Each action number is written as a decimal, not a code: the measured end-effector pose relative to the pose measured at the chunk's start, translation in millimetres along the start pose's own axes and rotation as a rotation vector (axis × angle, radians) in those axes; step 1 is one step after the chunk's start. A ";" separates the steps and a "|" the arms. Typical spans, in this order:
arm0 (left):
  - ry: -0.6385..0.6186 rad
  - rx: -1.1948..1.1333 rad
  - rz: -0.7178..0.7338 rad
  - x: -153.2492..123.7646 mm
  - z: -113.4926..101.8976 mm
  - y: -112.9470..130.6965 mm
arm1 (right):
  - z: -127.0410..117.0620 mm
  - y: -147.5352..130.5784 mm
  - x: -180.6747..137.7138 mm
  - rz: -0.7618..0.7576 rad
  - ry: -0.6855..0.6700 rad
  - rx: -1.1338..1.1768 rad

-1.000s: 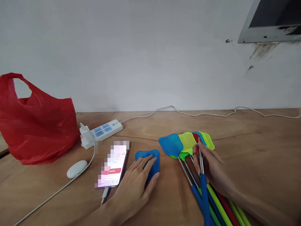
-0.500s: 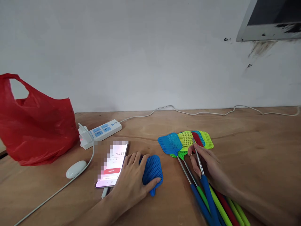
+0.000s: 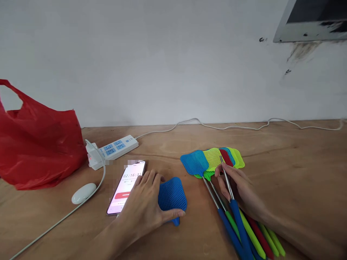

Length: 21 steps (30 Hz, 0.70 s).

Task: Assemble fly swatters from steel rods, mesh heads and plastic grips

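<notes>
My left hand [image 3: 148,200] grips a loose blue fly swatter head [image 3: 173,196], with its fingers at the left edge and the thumb across the lower part. The head's short stem points toward me. My right hand [image 3: 240,182] pinches the metal rod of a fly swatter handle [image 3: 241,224] with a blue grip; the rod's bare tip points up and away. Beneath it lie several whole fly swatters in a fan, among them a blue one [image 3: 195,161] and a yellow one [image 3: 214,159]. A red head [image 3: 226,159] is partly covered by my right hand.
A lit phone [image 3: 126,187] lies left of my left hand. Farther left are a white mouse-like object [image 3: 84,193], a white power strip [image 3: 118,147] and a red plastic bag [image 3: 40,144]. A white cable [image 3: 233,127] runs along the wall.
My left thumb has shifted lower on the blue head, and the fingers have drawn back to its left edge. My right hand keeps its hold on the rod. The view has shifted slightly.
</notes>
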State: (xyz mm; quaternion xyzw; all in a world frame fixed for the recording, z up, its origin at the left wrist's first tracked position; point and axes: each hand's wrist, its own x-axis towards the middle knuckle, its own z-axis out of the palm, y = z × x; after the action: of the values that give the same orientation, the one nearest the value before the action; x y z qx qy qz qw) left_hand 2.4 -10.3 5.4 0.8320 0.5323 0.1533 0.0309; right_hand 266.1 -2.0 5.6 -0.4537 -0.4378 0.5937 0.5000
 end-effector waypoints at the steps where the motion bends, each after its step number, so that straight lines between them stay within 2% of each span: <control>1: -0.014 0.002 -0.004 0.1 -2.2 -0.5 | -0.2 -0.1 0.0 0.007 -0.002 -0.004; 7: -0.132 -0.017 -0.001 1.5 -7.6 -2.4 | -1.3 -0.9 -0.1 0.016 0.000 -0.015; 17: -0.113 -0.126 -0.014 3.2 -2.0 0.0 | -1.4 1.2 0.2 -0.002 -0.005 -0.041; 21: -0.098 -0.103 -0.043 4.1 1.3 -0.2 | -2.8 1.8 0.1 -0.001 -0.020 -0.055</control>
State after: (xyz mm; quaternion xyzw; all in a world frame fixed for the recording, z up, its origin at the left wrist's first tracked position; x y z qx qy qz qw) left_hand 4.2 -6.4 5.1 0.8243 0.5391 0.1392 0.1030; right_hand 268.4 -2.0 3.3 -0.4612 -0.4591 0.5856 0.4833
